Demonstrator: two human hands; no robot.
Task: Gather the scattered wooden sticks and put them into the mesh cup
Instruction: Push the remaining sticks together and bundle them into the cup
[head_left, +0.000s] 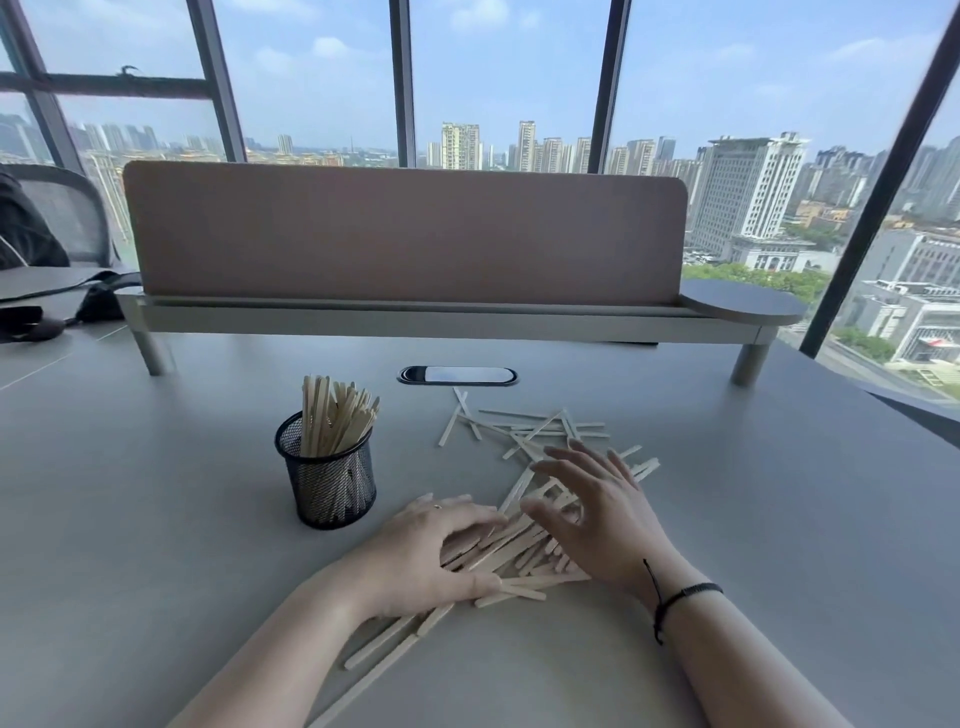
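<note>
Pale wooden sticks (524, 545) scattered on grey table (779, 519). Black mesh cup (332, 480), fine grid pattern, more pale sticks inside. Dusty pink divider panel (405, 234) behind. Black band (685, 595) on right wrist.

Black wristband (691, 591), bare forearms
</note>
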